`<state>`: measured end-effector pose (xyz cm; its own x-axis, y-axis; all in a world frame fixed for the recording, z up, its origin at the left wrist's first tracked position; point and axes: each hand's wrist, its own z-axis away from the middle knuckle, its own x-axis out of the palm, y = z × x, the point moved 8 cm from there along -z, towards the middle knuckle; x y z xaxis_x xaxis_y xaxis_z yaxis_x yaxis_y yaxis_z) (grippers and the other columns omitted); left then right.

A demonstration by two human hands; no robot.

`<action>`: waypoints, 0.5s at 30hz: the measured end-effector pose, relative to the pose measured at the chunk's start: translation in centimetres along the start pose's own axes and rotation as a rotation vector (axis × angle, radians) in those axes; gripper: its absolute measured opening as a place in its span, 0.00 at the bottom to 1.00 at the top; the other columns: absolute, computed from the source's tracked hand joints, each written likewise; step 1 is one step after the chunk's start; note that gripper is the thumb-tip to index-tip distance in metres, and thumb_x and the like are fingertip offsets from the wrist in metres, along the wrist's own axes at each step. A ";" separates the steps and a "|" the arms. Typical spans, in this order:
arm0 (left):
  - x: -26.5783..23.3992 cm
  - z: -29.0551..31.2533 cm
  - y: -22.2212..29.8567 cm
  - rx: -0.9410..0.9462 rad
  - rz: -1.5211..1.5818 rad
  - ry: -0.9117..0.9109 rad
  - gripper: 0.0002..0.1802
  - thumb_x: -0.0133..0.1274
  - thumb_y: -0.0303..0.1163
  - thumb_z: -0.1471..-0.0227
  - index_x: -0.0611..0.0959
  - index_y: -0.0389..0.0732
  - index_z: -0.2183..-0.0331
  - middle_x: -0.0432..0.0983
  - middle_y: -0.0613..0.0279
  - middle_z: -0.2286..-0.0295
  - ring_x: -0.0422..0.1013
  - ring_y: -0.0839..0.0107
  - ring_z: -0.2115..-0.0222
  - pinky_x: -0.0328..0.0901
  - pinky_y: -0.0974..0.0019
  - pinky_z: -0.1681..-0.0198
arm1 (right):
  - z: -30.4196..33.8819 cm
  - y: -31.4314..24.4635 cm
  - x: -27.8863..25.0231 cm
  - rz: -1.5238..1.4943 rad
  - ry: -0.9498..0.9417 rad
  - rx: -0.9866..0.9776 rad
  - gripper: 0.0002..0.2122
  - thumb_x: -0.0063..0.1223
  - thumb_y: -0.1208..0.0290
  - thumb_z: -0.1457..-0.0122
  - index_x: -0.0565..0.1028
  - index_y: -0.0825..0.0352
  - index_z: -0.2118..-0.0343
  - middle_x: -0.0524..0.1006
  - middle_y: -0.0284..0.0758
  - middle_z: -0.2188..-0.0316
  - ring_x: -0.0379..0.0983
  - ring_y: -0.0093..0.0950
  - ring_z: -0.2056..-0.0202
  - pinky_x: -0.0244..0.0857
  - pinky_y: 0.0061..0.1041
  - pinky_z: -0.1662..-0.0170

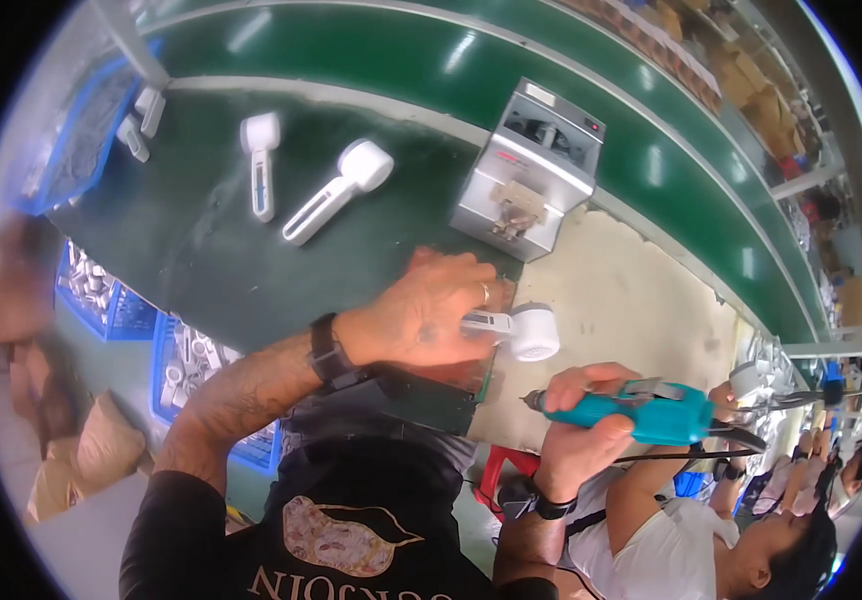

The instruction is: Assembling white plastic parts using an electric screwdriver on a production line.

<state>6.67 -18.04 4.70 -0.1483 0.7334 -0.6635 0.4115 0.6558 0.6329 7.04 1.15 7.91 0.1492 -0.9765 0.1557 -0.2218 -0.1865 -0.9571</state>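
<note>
My left hand (pixel 429 312) is closed around the handle of a white shower-head-shaped device (pixel 534 333), its round head sticking out to the right over the edge between the green mat and the pale board. In my right hand (pixel 583 440) is a teal electric screwdriver (pixel 673 412). Its bit points left, below the round head and apart from it. Farther off on the mat lie two similar white devices, one upright in view (pixel 261 165) and one slanted (pixel 339 190). A grey screw feeder (pixel 531 170) stands beyond my hands.
Blue baskets (pixel 163 365) of white parts stand at the lower left; another blue basket (pixel 56 180) is at the far left, beside small white pieces (pixel 141 125). A green conveyor (pixel 391 50) runs behind the bench. A co-worker in a white shirt (pixel 651 530) sits at right.
</note>
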 end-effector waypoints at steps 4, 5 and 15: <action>0.6 1.3 -2.9 -0.035 0.058 -0.081 0.11 0.62 0.36 0.52 0.84 0.43 0.66 0.72 0.61 0.67 0.69 0.59 0.62 0.65 0.58 0.56 | -3.9 -0.9 3.2 -0.136 -0.065 -0.068 0.35 0.49 0.32 0.42 0.69 0.69 0.57 0.65 0.31 0.81 0.62 0.25 0.79 0.58 0.25 0.73; 0.8 1.5 -3.0 -0.032 0.013 -0.077 0.12 0.62 0.38 0.50 0.85 0.44 0.64 0.73 0.62 0.66 0.69 0.60 0.60 0.64 0.58 0.54 | -5.1 -1.1 4.3 -0.184 -0.092 -0.104 0.35 0.49 0.33 0.41 0.70 0.69 0.57 0.66 0.31 0.80 0.63 0.25 0.78 0.59 0.26 0.72; 0.7 2.2 -2.8 0.073 -0.020 -0.005 0.22 0.60 0.49 0.47 0.83 0.45 0.55 0.73 0.64 0.63 0.68 0.63 0.59 0.64 0.59 0.52 | -13.5 3.3 11.1 0.126 -0.097 -0.223 0.23 0.45 0.50 0.30 0.71 0.72 0.58 0.72 0.34 0.76 0.71 0.26 0.72 0.65 0.25 0.68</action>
<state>7.37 -19.77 1.60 -0.1526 0.7195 -0.6776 0.4734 0.6550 0.5889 -5.07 -11.73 9.81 0.1958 -0.9806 0.0045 -0.4498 -0.0939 -0.8882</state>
